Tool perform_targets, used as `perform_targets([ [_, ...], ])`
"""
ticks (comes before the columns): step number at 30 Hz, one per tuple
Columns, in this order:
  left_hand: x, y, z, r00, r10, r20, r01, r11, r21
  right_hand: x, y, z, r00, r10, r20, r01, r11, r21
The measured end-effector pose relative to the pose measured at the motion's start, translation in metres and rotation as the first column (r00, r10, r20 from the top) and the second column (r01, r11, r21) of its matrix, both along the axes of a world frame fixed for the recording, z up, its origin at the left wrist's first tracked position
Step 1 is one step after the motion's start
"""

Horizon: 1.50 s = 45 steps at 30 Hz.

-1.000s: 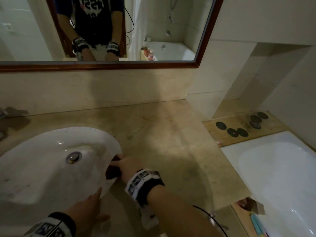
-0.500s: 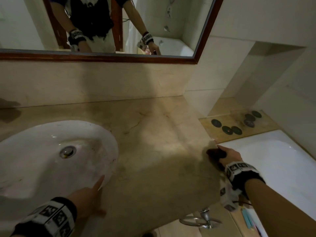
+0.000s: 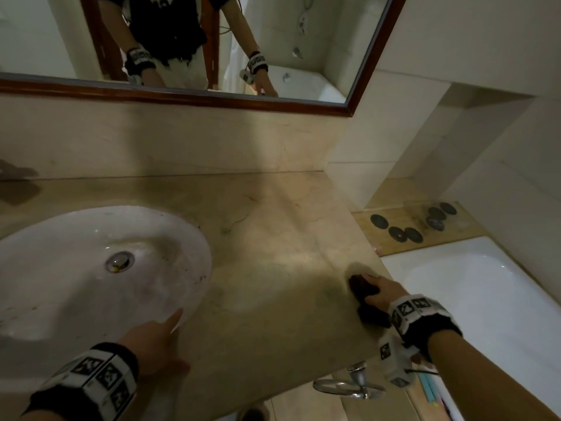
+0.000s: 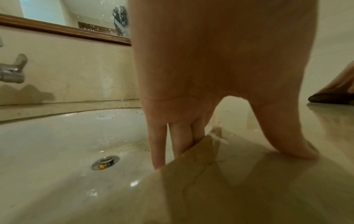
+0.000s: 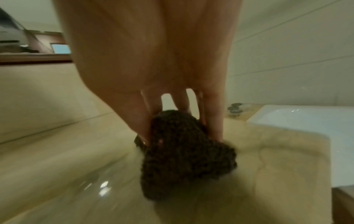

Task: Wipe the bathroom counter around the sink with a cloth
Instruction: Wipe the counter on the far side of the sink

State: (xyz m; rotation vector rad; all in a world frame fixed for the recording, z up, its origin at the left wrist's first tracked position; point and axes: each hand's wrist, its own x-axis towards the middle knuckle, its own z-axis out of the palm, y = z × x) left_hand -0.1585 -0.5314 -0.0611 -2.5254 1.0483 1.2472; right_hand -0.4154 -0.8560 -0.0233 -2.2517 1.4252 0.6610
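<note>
A dark bunched cloth [image 3: 362, 287] [image 5: 182, 151] lies on the beige marble counter [image 3: 273, 253] [image 5: 67, 166], close to its right edge. My right hand [image 3: 384, 291] [image 5: 172, 75] grips it from above, with the thumb and fingers down around it, pressing it on the stone. The white oval sink [image 3: 60, 299] [image 4: 57, 144] is set into the counter's left part. My left hand [image 3: 154, 338] [image 4: 220, 84] rests at the sink's near right rim. Its fingers are straight, with tips on the rim and the thumb on the counter. It holds nothing.
A white bathtub [image 3: 470, 299] lies below the counter's right edge. A ledge with several dark discs [image 3: 409, 229] is behind it. A framed mirror [image 3: 182, 41] hangs above the backsplash. A chrome tap [image 4: 11, 72] juts out left of the sink. A chrome fitting [image 3: 355, 384] sits under the counter's front.
My right hand slid the cloth from the sink's right rim across the counter to its right edge, then drew back slightly. My left hand stayed at the rim.
</note>
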Motion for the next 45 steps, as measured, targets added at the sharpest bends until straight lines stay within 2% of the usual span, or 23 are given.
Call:
perform_targets([
  [3,0.000,0.003,-0.003,1.000,0.014,0.004,-0.013,1.000,-0.025,0.025,0.035,-0.001,0.998,0.013,0.065,-0.011,1.000,-0.028],
  [5,-0.002,0.005,-0.003,1.000,0.020,0.016,-0.019,0.999,-0.049,0.052,0.060,-0.005,0.987,0.120,0.108,-0.114,0.991,-0.067],
  [8,-0.005,0.012,-0.003,1.000,0.026,0.007,-0.025,0.997,-0.073,0.104,0.111,-0.007,0.909,0.346,0.234,-0.309,0.933,-0.183],
  [14,-0.005,0.032,-0.003,0.999,0.016,-0.033,-0.020,0.993,-0.119,0.208,0.205,-0.023,0.790,0.607,0.089,-0.591,0.792,-0.152],
  [17,0.000,0.042,-0.001,0.998,-0.031,-0.049,0.026,0.995,-0.094,0.233,0.231,-0.027,0.755,0.652,0.065,-0.646,0.758,-0.095],
  [19,0.006,0.049,-0.001,0.997,-0.049,-0.051,0.045,0.995,-0.088,0.237,0.230,-0.025,0.791,0.592,0.153,-0.597,0.802,-0.016],
  [22,0.016,0.059,-0.004,0.999,-0.033,-0.038,0.028,0.993,-0.112,0.231,0.204,-0.010,0.859,0.388,0.333,-0.448,0.885,0.127],
  [25,0.024,0.061,-0.009,0.997,-0.037,-0.069,0.028,0.991,-0.131,0.204,0.150,0.010,0.894,0.228,0.385,-0.272,0.960,0.063],
  [26,0.026,0.059,-0.009,0.996,-0.046,-0.076,0.037,0.992,-0.122,0.188,0.129,0.017,0.885,0.164,0.436,-0.207,0.977,0.052],
  [28,0.029,0.052,-0.007,0.996,-0.066,-0.067,0.059,0.993,-0.102,0.153,0.091,0.027,0.795,-0.037,0.605,-0.035,0.994,0.107],
  [30,0.033,0.043,-0.005,0.996,-0.067,-0.053,0.062,0.994,-0.090,0.115,0.058,0.037,0.710,-0.231,0.665,0.171,0.973,0.154],
  [32,0.038,0.034,-0.003,0.999,-0.030,-0.040,0.026,0.996,-0.090,0.079,0.029,0.032,0.668,-0.366,0.648,0.340,0.925,0.171],
  [36,0.044,0.020,-0.005,0.998,0.047,-0.044,-0.053,0.988,-0.144,0.024,0.003,0.012,0.700,-0.474,0.535,0.536,0.843,0.045],
  [39,0.044,0.014,-0.007,0.996,0.075,-0.055,-0.083,0.983,-0.164,0.006,-0.001,-0.003,0.742,-0.526,0.416,0.572,0.820,0.018],
  [40,0.044,0.014,-0.007,0.994,0.088,-0.062,-0.098,0.981,-0.170,0.005,-0.001,-0.006,0.791,-0.500,0.352,0.539,0.842,-0.014],
  [43,0.045,0.016,-0.011,0.985,0.144,-0.096,-0.160,0.967,-0.197,0.015,0.002,-0.009,0.960,-0.264,0.099,0.275,0.953,-0.128],
  [45,0.045,0.016,-0.011,0.981,0.164,-0.100,-0.183,0.957,-0.226,0.034,0.013,-0.005,0.987,-0.162,0.018,0.163,0.975,-0.152],
])
